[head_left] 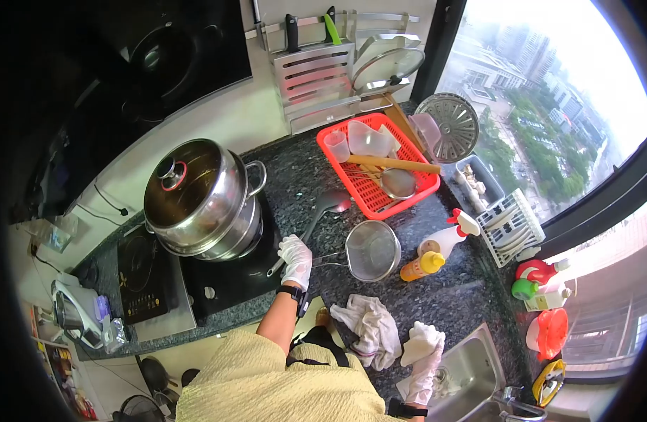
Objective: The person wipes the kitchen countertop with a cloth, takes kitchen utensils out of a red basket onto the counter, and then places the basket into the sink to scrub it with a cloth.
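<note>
My left hand (295, 261), in a thin white glove, is closed around the handle of a ladle (332, 203) with a dark head. The ladle lies across the counter at the stove's edge. Just right of that hand is a wire-mesh strainer (373, 251) with its handle pointing toward the glove. My right hand (427, 366), also gloved, is by the sink and closed on a folded white cloth (421, 343); its fingers are partly hidden. Between my hands a crumpled greyish towel (370, 329) rests on the counter.
A lidded steamer pot (204, 204) stands on the stove. Behind the strainer is a red basket (369, 200) with utensils and a rolling pin (394, 164). A spray bottle (446, 235) and a yellow-capped bottle (422, 266) stand near the sink (481, 352).
</note>
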A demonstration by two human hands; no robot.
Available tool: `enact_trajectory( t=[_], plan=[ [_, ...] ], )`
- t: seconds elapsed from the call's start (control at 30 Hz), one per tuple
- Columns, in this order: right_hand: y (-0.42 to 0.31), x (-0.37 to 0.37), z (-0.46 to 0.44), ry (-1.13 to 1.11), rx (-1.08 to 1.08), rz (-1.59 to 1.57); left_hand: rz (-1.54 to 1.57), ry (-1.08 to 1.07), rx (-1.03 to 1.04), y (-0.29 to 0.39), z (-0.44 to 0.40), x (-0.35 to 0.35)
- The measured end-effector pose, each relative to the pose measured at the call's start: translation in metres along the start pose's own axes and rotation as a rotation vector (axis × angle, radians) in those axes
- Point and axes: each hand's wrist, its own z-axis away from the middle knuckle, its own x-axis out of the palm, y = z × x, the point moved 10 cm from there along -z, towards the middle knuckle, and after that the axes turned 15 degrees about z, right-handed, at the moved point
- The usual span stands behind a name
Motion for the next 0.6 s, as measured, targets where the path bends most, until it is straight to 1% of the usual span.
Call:
enact_trajectory(
  t=[0.1, 0.2, 0.27, 0.33, 0.37, 0.5, 0.6],
  plan=[
    [-0.001, 0.011, 0.002, -0.076, 0.013, -0.052, 0.008, -0.014, -0.013, 0.001, -0.003, 0.007],
    [-0.005, 0.009, 0.01, 0.063, 0.027, 0.039, 0.015, -0.032, 0.037, 0.004, -0.006, 0.011],
    [0.0, 0.004, 0.007, 0.049, 0.029, 0.02, 0.027, -0.006, 0.106, 0.007, -0.004, 0.012],
    [0.003, 0.001, 0.004, 0.033, 0.024, 0.002, 0.053, -0.011, 0.144, 0.016, 0.011, -0.013],
    [0.003, 0.001, 0.003, 0.024, 0.02, -0.005, 0.065, 0.022, 0.181, 0.015, 0.009, -0.007],
    [0.004, 0.0, 0.001, 0.017, -0.012, -0.016, 0.115, 0.03, 0.192, 0.015, 0.012, -0.014],
    [0.005, -0.002, 0.004, 0.06, 0.004, -0.03, 0.121, 0.01, 0.202, 0.016, 0.011, -0.014]
  ],
)
